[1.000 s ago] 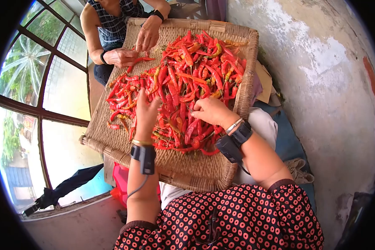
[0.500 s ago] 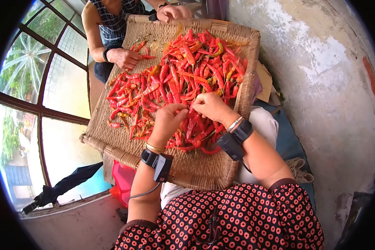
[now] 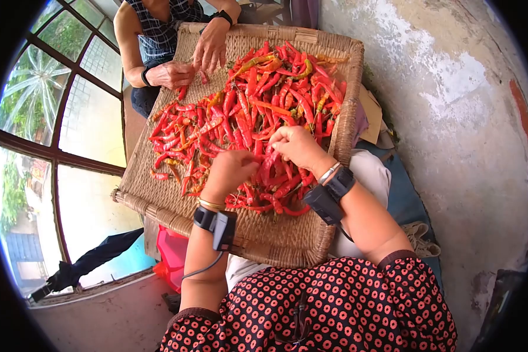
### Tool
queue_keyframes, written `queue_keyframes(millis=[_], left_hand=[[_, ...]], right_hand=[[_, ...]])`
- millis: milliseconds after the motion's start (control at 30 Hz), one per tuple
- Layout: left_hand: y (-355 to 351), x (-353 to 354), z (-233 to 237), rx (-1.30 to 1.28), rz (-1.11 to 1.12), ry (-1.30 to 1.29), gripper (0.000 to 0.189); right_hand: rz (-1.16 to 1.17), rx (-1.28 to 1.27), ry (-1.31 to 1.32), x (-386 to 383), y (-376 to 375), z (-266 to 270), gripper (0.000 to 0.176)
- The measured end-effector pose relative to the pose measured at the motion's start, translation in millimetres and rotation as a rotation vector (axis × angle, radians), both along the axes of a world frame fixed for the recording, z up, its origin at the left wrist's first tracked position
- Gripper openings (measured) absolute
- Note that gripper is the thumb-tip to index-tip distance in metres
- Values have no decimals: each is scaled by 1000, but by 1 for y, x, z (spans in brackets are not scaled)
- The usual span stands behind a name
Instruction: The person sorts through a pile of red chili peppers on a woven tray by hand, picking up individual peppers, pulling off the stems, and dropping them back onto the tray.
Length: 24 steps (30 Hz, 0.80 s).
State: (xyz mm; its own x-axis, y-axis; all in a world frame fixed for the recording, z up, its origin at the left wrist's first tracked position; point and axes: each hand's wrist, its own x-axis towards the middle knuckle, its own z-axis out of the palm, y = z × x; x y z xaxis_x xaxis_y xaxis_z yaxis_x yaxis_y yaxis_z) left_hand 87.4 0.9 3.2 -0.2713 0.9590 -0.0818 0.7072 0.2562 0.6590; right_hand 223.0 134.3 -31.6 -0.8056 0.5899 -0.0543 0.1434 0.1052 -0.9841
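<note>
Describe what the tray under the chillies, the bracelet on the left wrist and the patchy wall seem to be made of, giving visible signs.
Tray: probably cane or similar plant fibre, mostly matt; the ribbed weave shows. 
Bracelet: likely polished metal, gold-toned and shiny. 
Wall: apparently plaster or paint, dull; pale patches suggest flaking.

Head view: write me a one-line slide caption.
Left hand and right hand close together over chillies in a woven tray, co-worker's hands at its far left.
</note>
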Motion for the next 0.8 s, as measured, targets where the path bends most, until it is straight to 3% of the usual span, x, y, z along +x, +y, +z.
queue_keyframes(millis=[33,67,100,167,200,267,300,367,433,500,600,700,800], left_hand=[[-2,-5,6,-73,123,-145,18],[-4,-20,-15,97,179,-179,15],[-6,-29,-12,95,178,-179,15],[-4,-42,-3,149,449,-509,23],[-1,-42,-1,148,449,-510,23],[3,-39,1,683,593,-789,30],[2,-38,-2,683,594,-790,30],[-2,-34,-10,451,544,-551,35],[-1,-14,-9,367,465,-565,30],[-1,3,-9,59,126,-612,26],[3,8,-10,-8,3,-604,20],[1,-1,7,-216,74,-724,17],[-5,-25,2,-219,149,-634,18]], right_hand=[[-1,-1,0,1,2,3,9],[-3,-175,31,4,3,6,9],[-5,-350,62,5,4,11,10],[-2,-373,60,5,4,10,10],[13,-374,46,5,3,13,11],[28,-375,30,5,2,13,11],[41,-434,64,5,2,12,11],[54,-492,95,5,3,13,12],[51,-551,120,6,3,15,12],[45,-592,170,6,2,17,10],[30,-645,229,8,3,18,8],[-42,-608,203,6,3,17,9],[-124,-524,137,7,8,11,12]])
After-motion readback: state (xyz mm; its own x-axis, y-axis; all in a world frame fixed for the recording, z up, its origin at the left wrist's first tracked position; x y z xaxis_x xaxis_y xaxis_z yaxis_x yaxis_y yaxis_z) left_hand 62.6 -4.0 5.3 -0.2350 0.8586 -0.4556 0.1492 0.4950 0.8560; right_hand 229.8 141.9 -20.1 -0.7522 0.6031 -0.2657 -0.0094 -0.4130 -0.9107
